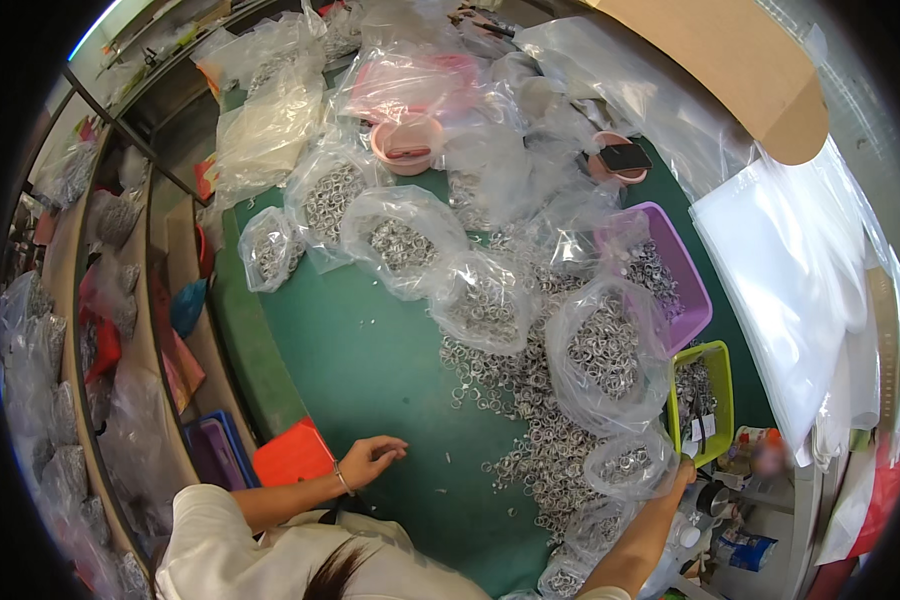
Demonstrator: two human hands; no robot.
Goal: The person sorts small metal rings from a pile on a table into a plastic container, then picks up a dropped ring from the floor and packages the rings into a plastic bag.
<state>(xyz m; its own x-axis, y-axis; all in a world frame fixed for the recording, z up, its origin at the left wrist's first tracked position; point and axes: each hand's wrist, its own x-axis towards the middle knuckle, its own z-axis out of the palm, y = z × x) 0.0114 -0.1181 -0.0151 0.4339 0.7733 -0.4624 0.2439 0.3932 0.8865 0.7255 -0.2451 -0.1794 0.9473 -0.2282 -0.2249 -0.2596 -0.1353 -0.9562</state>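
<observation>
My left hand (370,462) is over the green tabletop (370,350) with its fingers stretched out, holding nothing. Beside its wrist lies a red flat tray or sheet (293,453). At the right, my right hand (684,474) reaches to the near corner of a yellow-green basket (725,400) holding small metal parts and a white slip. Its fingers are mostly hidden, so I cannot tell whether they grip the basket or a clear plastic bag (620,468) alongside. A large heap of small silvery metal rings (540,450) spreads left of that arm.
Several open clear bags of rings (400,240) line the far side of the table. A purple basket (685,270) stands beyond the yellow-green one. Further back are a pink bowl (407,140) and a phone (625,157) on another bowl. Shelves (135,330) hold bags at left.
</observation>
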